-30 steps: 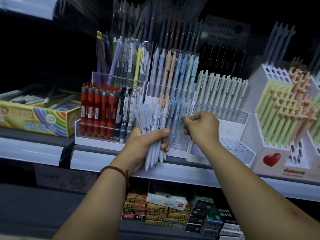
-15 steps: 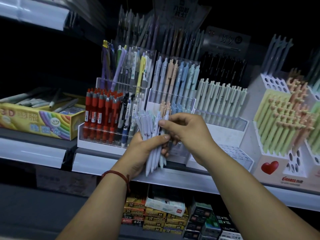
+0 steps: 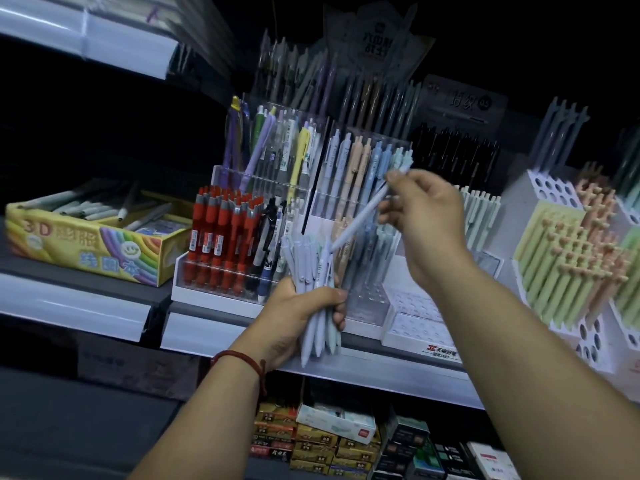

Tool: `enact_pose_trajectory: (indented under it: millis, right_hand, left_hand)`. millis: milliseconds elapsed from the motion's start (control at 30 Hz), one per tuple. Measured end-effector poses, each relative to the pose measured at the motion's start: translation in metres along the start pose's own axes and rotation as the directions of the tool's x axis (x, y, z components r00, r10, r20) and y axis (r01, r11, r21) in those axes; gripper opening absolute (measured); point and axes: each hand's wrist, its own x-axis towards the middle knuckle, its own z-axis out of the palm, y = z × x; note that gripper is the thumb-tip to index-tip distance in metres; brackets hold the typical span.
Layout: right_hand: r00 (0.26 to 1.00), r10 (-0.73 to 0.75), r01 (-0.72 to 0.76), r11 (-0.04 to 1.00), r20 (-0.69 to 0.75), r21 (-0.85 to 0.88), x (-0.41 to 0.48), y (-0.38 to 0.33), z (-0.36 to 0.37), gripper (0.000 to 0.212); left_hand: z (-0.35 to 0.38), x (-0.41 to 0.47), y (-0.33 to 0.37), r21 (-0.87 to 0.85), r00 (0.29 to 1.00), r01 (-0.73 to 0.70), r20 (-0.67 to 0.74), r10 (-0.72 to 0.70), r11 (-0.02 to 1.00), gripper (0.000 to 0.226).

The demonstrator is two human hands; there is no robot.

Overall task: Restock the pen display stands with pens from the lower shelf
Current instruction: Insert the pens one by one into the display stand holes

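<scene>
One pen, pale lavender, slim, matte, hangs tilted in front of the clear tiered stand. Its tip points down-left, almost touching the top of the bundle. R hand pinches it near the upper end, thumb & fingertips closed on the barrel.

Bundle is approx. a dozen pens, lavender w/ a few mint, tips down, clip ends fanned up. L hand is wrapped tight round the middle, just in front of the shelf edge. Red cord bracelet on that wrist.

The stand's upper tiers carry pastel pens; the lower front tier shows bare holes (partly hidden by the bundle). R hand & forearm cover part of the pale green pen row.

Left of the stand are red pens, then a yellow box of markers. Right is a white block stand w/ yellow & peach pens. Small boxes sit on the shelf below.
</scene>
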Motion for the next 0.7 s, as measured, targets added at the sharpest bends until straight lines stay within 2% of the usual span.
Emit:
enact_pose_trajectory:
  millis: [167, 200, 233, 300, 367, 533, 700]
  right_hand:
    - [0.988, -0.079, 0.101, 0.979, 0.131, -0.178, 0.022, -0.020, 0.023, 0.006]
    - [0.984, -0.094, 0.130, 0.962, 0.153, -0.242, 0.025, -0.021, 0.029, 0.010]
    - [0.977, -0.117, 0.171, 0.927, 0.178, -0.334, 0.027, -0.020, 0.034, 0.015]
    - [0.955, -0.166, 0.278, 0.794, 0.247, -0.540, 0.032, -0.016, 0.043, 0.018]
    - [0.933, -0.180, 0.347, 0.673, 0.310, -0.653, 0.035, -0.009, 0.050, 0.017]
    - [0.921, -0.055, 0.361, 0.492, 0.386, -0.792, 0.038, 0.009, 0.061, 0.025]
    - [0.909, 0.091, 0.346, 0.383, 0.408, -0.857, 0.040, 0.020, 0.063, 0.020]
  left_hand:
    - [-0.019, -0.017, 0.018, 0.033, 0.995, 0.049, 0.084, -0.052, 0.998, 0.014]
    - [-0.028, -0.021, 0.023, 0.039, 0.994, 0.056, 0.088, -0.059, 0.998, 0.018]
    - [-0.037, -0.025, 0.028, 0.041, 0.994, 0.063, 0.086, -0.067, 0.997, 0.023]
    - [-0.054, -0.032, 0.037, 0.042, 0.993, 0.086, 0.075, -0.089, 0.995, 0.032]
    - [-0.063, -0.037, 0.042, 0.057, 0.992, 0.104, 0.070, -0.108, 0.993, 0.037]
    - [-0.065, -0.038, 0.040, 0.058, 0.994, 0.088, 0.057, -0.091, 0.994, 0.039]
    - [-0.067, -0.039, 0.040, 0.073, 0.995, 0.072, 0.062, -0.076, 0.995, 0.037]
